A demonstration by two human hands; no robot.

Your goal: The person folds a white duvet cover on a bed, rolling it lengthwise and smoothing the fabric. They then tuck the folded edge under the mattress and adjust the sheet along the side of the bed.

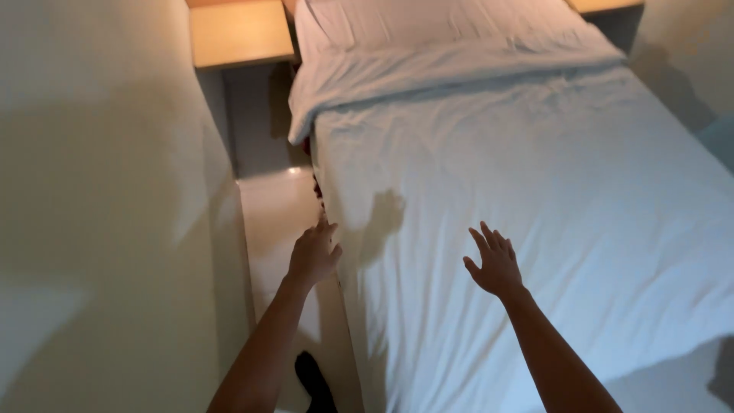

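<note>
A bed covered with a white sheet [535, 191] fills the right and middle of the head view. A folded white duvet [428, 53] lies across its far end. My left hand [313, 252] hovers at the bed's left edge, fingers apart, holding nothing. My right hand [495, 261] is raised over the sheet with its fingers spread, also holding nothing. Both forearms reach in from the bottom of the view.
A pale wall [99, 206] stands close on the left. A narrow strip of light floor [279, 214] runs between wall and bed. A wooden bedside shelf [238, 32] sits at the far left. A dark foot [313, 382] shows at the bottom.
</note>
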